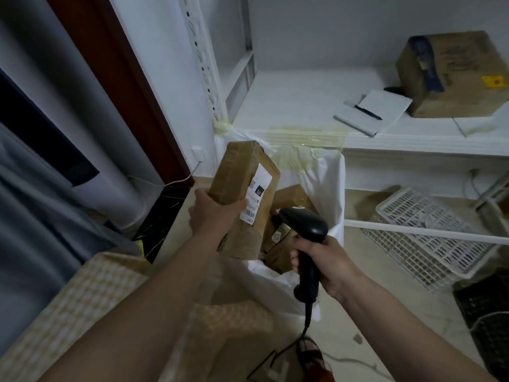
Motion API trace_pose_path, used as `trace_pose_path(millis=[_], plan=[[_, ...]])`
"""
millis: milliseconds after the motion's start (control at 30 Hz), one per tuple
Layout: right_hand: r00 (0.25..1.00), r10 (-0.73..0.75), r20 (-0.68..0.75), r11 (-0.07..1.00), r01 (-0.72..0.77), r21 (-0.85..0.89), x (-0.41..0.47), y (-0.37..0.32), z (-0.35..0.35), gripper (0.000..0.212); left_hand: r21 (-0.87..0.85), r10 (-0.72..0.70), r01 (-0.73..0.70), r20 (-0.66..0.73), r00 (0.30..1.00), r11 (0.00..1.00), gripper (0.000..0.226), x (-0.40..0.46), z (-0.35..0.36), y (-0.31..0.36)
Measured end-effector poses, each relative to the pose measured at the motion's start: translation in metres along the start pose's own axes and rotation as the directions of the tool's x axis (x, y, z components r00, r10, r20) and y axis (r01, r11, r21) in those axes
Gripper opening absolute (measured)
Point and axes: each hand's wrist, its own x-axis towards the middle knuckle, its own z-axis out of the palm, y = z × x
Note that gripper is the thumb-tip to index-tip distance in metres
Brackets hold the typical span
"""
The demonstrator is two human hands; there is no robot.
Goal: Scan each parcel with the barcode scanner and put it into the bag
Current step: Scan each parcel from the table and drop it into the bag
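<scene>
My left hand (213,213) grips a long brown cardboard parcel (239,172) by its lower side, holding it upright over the mouth of the white plastic bag (327,177). A white shipping label (254,195) faces me. My right hand (327,260) holds the black barcode scanner (305,224) by its handle, its head close to the parcel's label. Brown parcels (286,202) lie inside the bag below. The bag's rim is taped to the white shelf edge.
A white shelf (303,106) behind the bag carries a notebook with a pen (369,111) and a large cardboard box (451,75). A white plastic basket (424,238) lies on the floor at right. A chequered cloth surface (82,299) is at lower left.
</scene>
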Motion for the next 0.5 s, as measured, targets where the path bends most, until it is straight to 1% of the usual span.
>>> trace_pose_path(millis=[67,200,367,500], plan=[[1.0,0.011,-0.013,1.0,-0.011,0.008,0.025,-0.019,-0.017,0.004,0.069,0.007,-0.005,-0.032,0.999,0.998,0.083,0.015,0.026,0.027],[0.997,0.039,-0.065,0.999,-0.039,0.003,0.071,-0.05,-0.052,0.004,0.29,0.091,-0.066,-0.074,0.993,0.955,0.086,0.039,0.083,0.066],[0.997,0.052,-0.059,0.998,-0.054,-0.034,0.113,-0.065,-0.084,0.001,0.394,0.036,-0.035,0.005,0.999,0.918,0.091,0.06,0.147,0.071],[0.997,0.065,-0.046,0.995,-0.068,-0.068,0.136,-0.065,-0.098,0.005,0.532,0.078,-0.07,0.007,0.997,0.844,0.092,0.075,0.179,0.069]])
